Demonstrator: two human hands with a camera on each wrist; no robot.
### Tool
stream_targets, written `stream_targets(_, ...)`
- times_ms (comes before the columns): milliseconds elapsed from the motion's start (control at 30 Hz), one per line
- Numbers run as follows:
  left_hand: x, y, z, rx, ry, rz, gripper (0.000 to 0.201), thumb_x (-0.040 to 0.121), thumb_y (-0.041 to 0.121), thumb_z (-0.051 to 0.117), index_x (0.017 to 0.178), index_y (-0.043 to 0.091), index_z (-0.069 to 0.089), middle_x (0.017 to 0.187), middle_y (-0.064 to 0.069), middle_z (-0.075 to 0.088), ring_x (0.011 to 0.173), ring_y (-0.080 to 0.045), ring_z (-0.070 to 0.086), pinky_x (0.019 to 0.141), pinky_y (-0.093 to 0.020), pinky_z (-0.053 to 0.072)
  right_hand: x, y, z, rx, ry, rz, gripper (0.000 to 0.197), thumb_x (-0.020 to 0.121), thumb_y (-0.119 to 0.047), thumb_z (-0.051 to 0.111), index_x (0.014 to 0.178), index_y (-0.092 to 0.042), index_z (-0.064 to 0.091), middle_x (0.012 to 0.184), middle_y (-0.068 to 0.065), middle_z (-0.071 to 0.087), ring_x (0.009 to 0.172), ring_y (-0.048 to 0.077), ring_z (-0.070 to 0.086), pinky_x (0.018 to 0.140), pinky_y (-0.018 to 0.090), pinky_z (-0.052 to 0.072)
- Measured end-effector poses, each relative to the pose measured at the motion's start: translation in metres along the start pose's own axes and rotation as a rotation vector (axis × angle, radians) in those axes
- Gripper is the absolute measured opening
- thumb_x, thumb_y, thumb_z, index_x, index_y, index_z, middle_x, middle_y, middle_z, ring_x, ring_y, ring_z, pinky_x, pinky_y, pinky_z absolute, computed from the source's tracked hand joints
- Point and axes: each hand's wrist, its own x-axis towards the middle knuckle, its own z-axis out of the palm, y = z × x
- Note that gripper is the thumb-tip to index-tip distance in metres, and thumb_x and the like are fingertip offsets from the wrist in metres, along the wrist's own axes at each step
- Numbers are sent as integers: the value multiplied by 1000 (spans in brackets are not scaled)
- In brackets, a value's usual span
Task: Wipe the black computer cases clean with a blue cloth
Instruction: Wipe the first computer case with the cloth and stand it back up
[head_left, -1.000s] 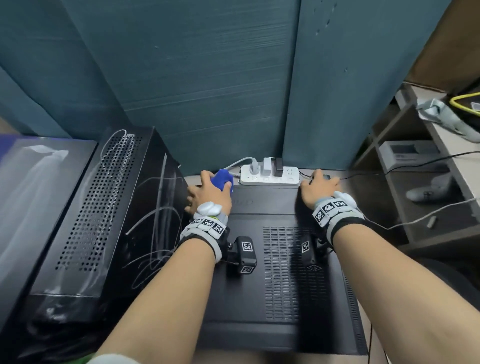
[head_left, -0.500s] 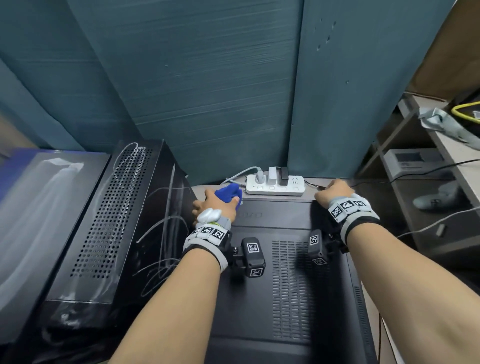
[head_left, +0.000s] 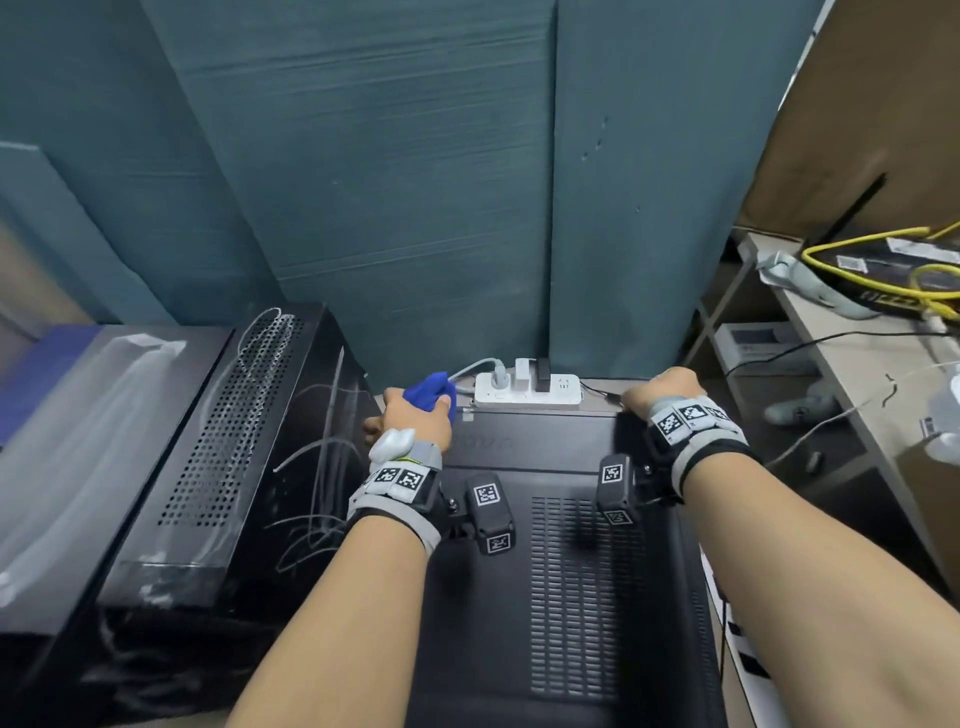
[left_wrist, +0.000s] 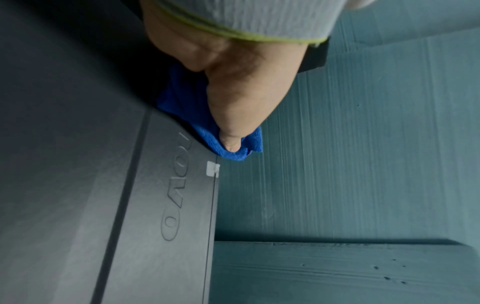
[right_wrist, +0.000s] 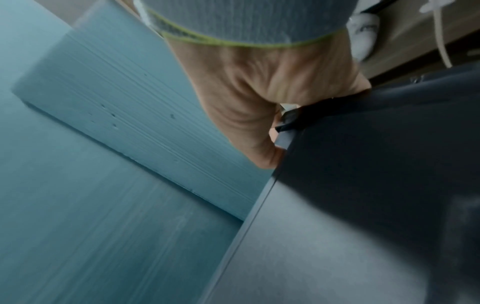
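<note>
At far left a glossy case (head_left: 78, 441) lies beside a perforated black case (head_left: 223, 431) marked with pale scribbles. The left hand (head_left: 415, 421) holds the bunched blue cloth (head_left: 434, 396), thumb pinning it at the far left corner of the flat black computer case (head_left: 545, 571). Only the left wrist view shows embossed letters there, partly covered, ending "ovo", and a small white tab (left_wrist: 213, 169) at the edge. Just behind that edge sits a white power strip (head_left: 527, 396) against the teal panels (head_left: 415, 182). The right hand (head_left: 662, 391) has its fingers curled over the far right corner, shown close in the right wrist view. A desk (head_left: 857, 374) stands further right.
</note>
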Motion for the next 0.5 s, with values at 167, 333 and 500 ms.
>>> stream_targets(167,-32,13,-29,-164,86,32,50,88,55,64,122,24,44,121,-10,42,94,-35,55,78,-39,35,-20,-15,-36,95,67,-89,27,66,-25,71,87,-9,69,84,7,72,71,29,65,71,30,51)
stream_targets(333,-70,17,-53,-315,232,91,48,89,56,64,118,24,45,123,-13,44,109,-33,48,83,-40,30,-51,-19,-64,225,164,-172,30,56,-28,78,80,-16,65,86,3,71,86,33,68,80,34,57)
stream_targets(500,-121,1,-70,-419,391,186,48,88,55,65,119,24,46,122,-16,49,117,-35,49,84,-41,37,-94,1,-86,377,279,-281,42,62,-30,78,101,-23,62,111,5,67,113,35,59,84,31,43)
